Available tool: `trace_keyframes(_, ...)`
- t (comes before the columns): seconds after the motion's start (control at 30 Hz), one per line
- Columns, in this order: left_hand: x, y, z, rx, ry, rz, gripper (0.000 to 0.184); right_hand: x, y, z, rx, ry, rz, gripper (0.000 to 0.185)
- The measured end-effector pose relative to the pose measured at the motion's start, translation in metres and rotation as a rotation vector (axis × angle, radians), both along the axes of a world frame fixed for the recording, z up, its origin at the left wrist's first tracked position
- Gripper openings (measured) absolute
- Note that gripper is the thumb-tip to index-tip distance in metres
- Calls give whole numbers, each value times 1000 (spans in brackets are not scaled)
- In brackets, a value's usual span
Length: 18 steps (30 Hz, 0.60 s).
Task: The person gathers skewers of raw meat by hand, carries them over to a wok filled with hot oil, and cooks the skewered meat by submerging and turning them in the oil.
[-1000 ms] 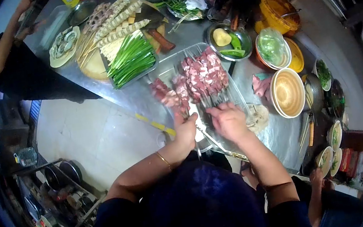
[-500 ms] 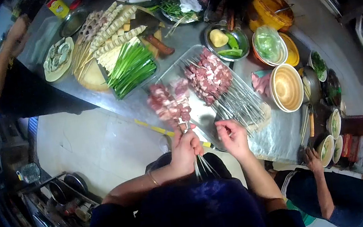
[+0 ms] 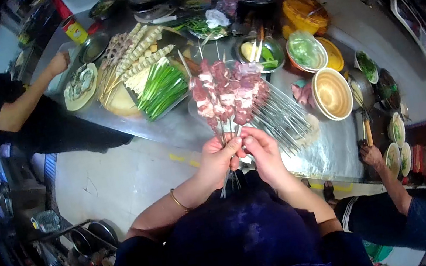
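Head cam: looks like the bunching-up step, with the skewers (image 3: pixel 223 96) held points-up over the near edge of the table (image 3: pixel 325 155). Left hand (image 3: pixel 219 159) is wrapped around their bare metal ends, right hand (image 3: pixel 261 151) has fingers pinched on a rod right beside it. Imo the next move calls for a steady grip, since thin rods could twist. Meat's chunky, red with pale fatty bits. The pile (image 3: pixel 283 117) behind shows straight, shiny metal.

Tbl (image 3: pixel 331 157) looks smooth, shiny mtl, skewers (image 3: pixel 283 123) bare mtl, clothing (image 3: pixel 238 238) matt cloth.
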State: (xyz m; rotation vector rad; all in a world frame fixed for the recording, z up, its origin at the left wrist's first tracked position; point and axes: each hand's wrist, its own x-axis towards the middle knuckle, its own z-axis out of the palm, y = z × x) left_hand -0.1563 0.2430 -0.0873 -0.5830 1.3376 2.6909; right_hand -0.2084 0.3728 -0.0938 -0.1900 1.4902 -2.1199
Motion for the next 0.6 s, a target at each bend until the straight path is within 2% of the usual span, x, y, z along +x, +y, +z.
trace_keyframes(0.13,1,4,-1,-6,102,-59,17,-3,-8,14,-139,-138,110,21)
trace_keyframes(0.17,0,2,1,5,116,-75,18,-5,-10,20,-129,-102,88,15)
trace_keyframes(0.27,-5,-6,1,47,125,-149,23,-10,-16,37,-77,-103,49,13)
trace_keyframes(0.37,-11,-7,3,48,89,-188,25,-16,-14,33,-107,-202,68,14)
trace_keyframes(0.47,-16,-6,10,48,57,-162,27,-22,-14,28,-89,-190,49,19)
trace_keyframes(0.6,-33,-12,2,-108,103,-200,29,-29,-22,34,-6,-99,-132,13)
